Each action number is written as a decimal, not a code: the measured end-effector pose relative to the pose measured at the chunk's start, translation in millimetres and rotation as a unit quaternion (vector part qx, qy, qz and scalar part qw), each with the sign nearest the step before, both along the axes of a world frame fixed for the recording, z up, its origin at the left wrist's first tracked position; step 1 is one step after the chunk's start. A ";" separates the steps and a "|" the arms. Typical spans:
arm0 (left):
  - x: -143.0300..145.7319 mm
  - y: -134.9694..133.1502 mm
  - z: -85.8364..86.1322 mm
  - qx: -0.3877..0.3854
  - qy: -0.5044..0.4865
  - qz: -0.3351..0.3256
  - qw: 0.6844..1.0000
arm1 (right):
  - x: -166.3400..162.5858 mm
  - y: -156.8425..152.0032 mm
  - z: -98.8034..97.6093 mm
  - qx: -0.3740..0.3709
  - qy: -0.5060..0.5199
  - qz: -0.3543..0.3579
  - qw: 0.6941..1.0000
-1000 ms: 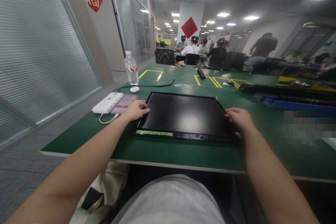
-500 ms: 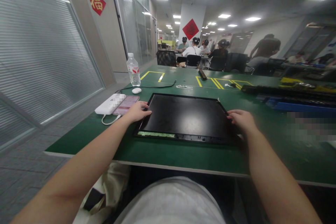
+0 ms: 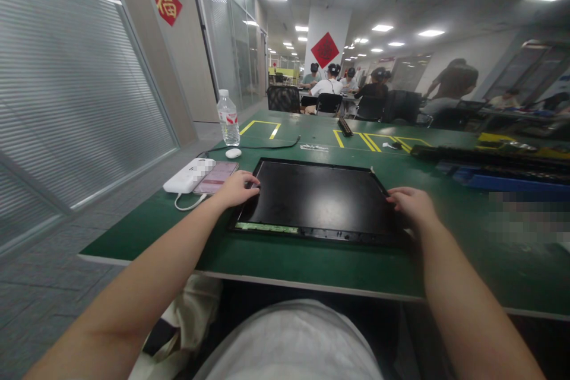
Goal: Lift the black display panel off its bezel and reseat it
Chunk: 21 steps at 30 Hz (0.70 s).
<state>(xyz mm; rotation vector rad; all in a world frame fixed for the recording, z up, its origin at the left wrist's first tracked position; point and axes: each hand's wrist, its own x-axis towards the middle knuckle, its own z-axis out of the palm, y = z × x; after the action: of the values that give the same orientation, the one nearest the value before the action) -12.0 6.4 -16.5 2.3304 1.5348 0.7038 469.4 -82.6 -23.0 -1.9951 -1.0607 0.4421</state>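
Note:
A black LCD screen panel (image 3: 312, 196) lies flat on the green table in front of me, a bright reflection on its glass. A green circuit board strip (image 3: 267, 228) runs along the left part of its near edge. My left hand (image 3: 239, 189) grips the panel's left edge, with the thumb and fingers closed at the frame. At the opposite side, my right hand (image 3: 412, 204) pinches the right edge between thumb and fingers. Parts of the fingertips are hidden on both sides.
Left of the panel are a phone (image 3: 217, 177), a white power bank (image 3: 189, 175) with a cable, a white oval item (image 3: 233, 154) and a water bottle (image 3: 228, 119). Dark strips and blue parts (image 3: 503, 178) lie to the right. People (image 3: 328, 84) sit at tables farther back.
My left fingers have shifted slightly along the left edge and curl a little more over the frame. The right hand and the panel look nearly the same.

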 end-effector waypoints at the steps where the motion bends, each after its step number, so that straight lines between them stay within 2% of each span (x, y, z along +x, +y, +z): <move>1: -0.1 -0.2 -0.1 0.004 0.001 -0.005 1.000 | -0.2 -0.2 0.2 0.002 0.001 0.000 1.000; 7: -2.3 -2.6 -0.1 0.026 0.016 -0.033 0.999 | -2.4 -1.6 0.9 0.003 -0.005 -0.002 1.000; 12: -2.5 -7.5 2.3 0.017 0.031 -0.104 0.994 | -2.3 0.4 -0.3 0.037 -0.026 0.008 0.999; 16: -0.9 -13.7 7.7 -0.009 0.043 -0.175 0.984 | -2.8 3.4 -2.2 0.077 -0.075 0.078 0.991; 21: -0.6 -20.1 13.4 -0.026 0.051 -0.217 0.974 | -7.3 5.7 -5.2 0.030 -0.118 0.139 0.983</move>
<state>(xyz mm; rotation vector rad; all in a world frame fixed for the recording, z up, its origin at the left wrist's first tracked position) -12.6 -13.6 -3.1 2.5681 1.0024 0.4323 462.1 -77.0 -28.2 -1.8852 -1.4951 0.3187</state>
